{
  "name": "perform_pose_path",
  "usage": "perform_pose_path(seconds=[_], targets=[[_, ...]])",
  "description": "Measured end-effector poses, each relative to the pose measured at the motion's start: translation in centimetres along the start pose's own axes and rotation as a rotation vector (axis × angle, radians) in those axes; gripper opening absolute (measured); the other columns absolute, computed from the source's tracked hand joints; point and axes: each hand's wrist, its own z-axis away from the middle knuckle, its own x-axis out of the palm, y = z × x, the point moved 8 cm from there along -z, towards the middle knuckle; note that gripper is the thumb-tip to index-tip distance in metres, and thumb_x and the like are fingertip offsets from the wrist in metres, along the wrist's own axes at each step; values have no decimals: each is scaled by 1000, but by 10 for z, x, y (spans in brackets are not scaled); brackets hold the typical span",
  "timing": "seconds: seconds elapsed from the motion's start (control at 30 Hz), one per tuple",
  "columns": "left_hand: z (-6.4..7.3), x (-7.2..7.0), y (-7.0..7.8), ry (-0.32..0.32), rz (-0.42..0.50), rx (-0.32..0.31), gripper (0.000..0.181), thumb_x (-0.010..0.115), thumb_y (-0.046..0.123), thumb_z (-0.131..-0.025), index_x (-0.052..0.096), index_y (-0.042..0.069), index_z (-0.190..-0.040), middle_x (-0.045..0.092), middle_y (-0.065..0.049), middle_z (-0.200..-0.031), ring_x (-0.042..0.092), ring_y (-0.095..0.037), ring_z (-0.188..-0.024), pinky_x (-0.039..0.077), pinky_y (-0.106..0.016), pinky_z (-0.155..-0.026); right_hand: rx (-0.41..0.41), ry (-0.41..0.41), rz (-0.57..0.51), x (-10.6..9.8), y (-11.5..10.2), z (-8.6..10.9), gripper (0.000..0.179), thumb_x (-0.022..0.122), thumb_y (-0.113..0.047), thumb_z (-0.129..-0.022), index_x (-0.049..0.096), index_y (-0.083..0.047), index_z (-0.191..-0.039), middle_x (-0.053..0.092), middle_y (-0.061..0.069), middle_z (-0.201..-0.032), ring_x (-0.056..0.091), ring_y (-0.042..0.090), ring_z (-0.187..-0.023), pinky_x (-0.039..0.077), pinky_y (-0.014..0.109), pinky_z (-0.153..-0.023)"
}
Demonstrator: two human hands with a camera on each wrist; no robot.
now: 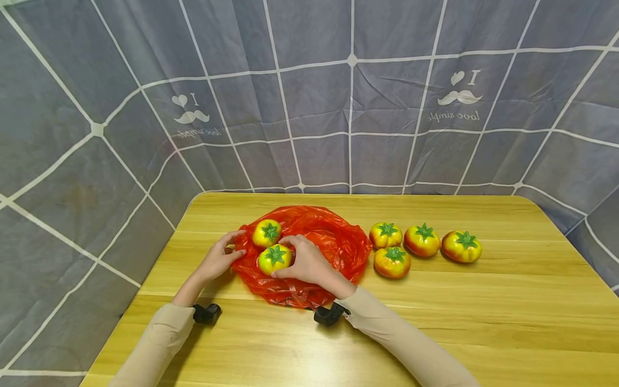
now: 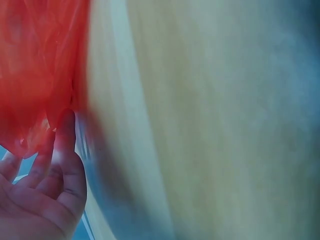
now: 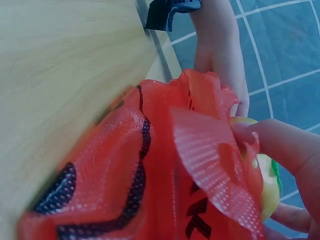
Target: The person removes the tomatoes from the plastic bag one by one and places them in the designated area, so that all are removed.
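A red plastic bag (image 1: 333, 242) lies spread on the table with its mouth upward. In its left part sits a yellow toy tomato (image 1: 266, 233) with a green star-shaped stem top. Just in front of that, my right hand (image 1: 307, 262) grips a second toy tomato (image 1: 274, 259) between thumb and fingers, over the bag. The right wrist view shows the gripped fruit partly hidden behind the bag's wall. My left hand (image 1: 220, 259) is at the bag's left edge, thumb and forefinger apart, its fingertips (image 2: 65, 122) touching the plastic from outside.
To the bag's right, several red-and-yellow toy tomatoes stand on the wooden table (image 1: 522, 317): a front one (image 1: 392, 263), with others behind and beside it, the farthest (image 1: 461, 247) at the right. A grey checked curtain (image 1: 319, 107) hangs behind and along both sides.
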Motion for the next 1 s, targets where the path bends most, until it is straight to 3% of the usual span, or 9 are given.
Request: perform_pose_path(seconds=[0.23,0.5,1.0], targets=[[1,0,1,-1,-2,9,50,53,5,-95,37,-3,-142,43,-32,-137,55,-46,-111,52,-46,-91,-4,13,-13,-7,0,7,73,84,-41,-69,55,-12,-130,55,8,-127,54,27,-114,49,43,-96],[2,-1,1,1,4,3,50,54,3,-94,38,-3,-141,45,-32,-133,59,-42,-103,51,-22,-70,-22,35,0,-17,1,14,74,84,-39,-69,54,-12,-132,55,9,-126,56,26,-112,48,44,-96],[2,1,2,-10,8,-25,52,53,4,-95,35,-2,-143,43,-32,-135,58,-42,-105,50,-23,-70,-51,115,33,-44,5,36,71,85,-36,-69,55,-14,-129,55,7,-127,57,25,-112,49,43,-96]])
